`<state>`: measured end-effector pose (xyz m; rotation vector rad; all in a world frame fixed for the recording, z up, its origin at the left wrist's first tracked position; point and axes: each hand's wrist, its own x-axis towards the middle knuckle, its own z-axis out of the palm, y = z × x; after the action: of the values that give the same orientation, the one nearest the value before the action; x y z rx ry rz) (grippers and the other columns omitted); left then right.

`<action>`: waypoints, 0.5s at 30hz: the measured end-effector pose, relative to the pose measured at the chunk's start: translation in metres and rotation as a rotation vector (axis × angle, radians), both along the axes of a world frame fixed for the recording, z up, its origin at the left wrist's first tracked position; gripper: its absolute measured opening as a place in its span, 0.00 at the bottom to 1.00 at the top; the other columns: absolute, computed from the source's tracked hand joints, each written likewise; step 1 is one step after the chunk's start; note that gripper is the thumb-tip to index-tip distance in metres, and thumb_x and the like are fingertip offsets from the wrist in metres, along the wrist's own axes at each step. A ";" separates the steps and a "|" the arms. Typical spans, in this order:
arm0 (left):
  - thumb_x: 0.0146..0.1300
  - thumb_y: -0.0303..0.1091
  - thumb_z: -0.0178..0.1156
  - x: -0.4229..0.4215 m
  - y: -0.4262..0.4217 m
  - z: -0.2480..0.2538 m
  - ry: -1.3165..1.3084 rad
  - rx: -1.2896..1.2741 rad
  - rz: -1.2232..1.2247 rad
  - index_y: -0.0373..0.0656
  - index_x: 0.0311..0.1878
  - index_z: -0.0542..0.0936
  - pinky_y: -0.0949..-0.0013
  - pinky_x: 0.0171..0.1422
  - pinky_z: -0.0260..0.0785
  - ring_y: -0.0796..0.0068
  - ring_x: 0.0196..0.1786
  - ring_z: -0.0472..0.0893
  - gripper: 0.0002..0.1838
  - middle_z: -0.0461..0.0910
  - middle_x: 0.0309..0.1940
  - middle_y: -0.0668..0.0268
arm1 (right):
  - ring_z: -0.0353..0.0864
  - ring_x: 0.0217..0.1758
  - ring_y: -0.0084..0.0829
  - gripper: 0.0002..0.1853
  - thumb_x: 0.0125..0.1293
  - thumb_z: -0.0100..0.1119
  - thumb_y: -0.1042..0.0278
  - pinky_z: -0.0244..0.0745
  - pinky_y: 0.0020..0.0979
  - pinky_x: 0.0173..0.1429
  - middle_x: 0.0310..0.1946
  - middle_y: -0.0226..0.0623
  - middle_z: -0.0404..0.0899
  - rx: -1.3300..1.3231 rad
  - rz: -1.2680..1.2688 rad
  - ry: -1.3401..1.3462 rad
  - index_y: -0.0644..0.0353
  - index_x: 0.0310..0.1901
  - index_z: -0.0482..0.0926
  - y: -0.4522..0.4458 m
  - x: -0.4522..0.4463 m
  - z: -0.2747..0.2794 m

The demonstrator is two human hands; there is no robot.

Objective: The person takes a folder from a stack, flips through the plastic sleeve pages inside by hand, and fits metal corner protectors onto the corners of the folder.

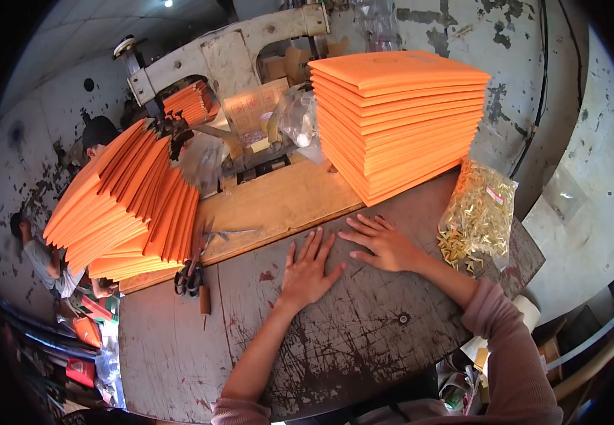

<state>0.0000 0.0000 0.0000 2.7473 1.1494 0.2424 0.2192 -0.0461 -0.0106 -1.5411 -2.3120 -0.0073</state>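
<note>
My left hand (308, 273) lies flat on the dark, scratched tabletop (264, 347), fingers spread, holding nothing. To its right my right hand (380, 244) rests on the same surface with its fingers apart, just below a tall, neat stack of orange folders (406, 127). A clear bag of gold metal corner pieces (480, 205) lies right of that stack, some pieces spilling from its lower left. Further left, a fanned, leaning pile of orange folders (126, 205) stands on a wooden board (264, 202).
Black-handled scissors (188, 280) and a wooden-handled awl (205, 299) lie near the left pile. A metal press frame (222, 60) rises behind the board. Another person in a dark cap (99, 132) is partly hidden behind the left pile. A second person (37, 258) appears at far left.
</note>
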 end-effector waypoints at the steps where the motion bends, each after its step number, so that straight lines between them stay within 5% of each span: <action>1: 0.65 0.62 0.42 -0.001 -0.002 -0.001 -0.002 0.008 0.000 0.57 0.73 0.52 0.52 0.77 0.31 0.70 0.76 0.44 0.37 0.46 0.74 0.63 | 0.47 0.75 0.43 0.30 0.69 0.40 0.41 0.42 0.50 0.74 0.71 0.43 0.53 -0.003 0.002 0.002 0.47 0.67 0.63 -0.001 0.000 -0.001; 6: 0.65 0.61 0.42 -0.001 0.000 0.000 0.001 0.038 -0.013 0.56 0.73 0.52 0.53 0.77 0.32 0.70 0.76 0.44 0.37 0.46 0.74 0.64 | 0.48 0.75 0.42 0.29 0.70 0.39 0.42 0.42 0.49 0.74 0.70 0.44 0.54 0.029 -0.005 0.014 0.48 0.67 0.63 -0.002 -0.001 -0.002; 15: 0.66 0.53 0.50 -0.007 -0.002 -0.005 -0.167 0.003 -0.055 0.31 0.70 0.44 0.51 0.76 0.37 0.59 0.73 0.54 0.43 0.54 0.69 0.51 | 0.58 0.70 0.44 0.30 0.69 0.46 0.48 0.52 0.50 0.70 0.64 0.48 0.63 0.128 -0.027 0.089 0.64 0.63 0.62 -0.010 -0.011 0.004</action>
<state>-0.0070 -0.0018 -0.0050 2.6965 1.0297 0.4573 0.2080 -0.0558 -0.0070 -1.4787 -2.1775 -0.0904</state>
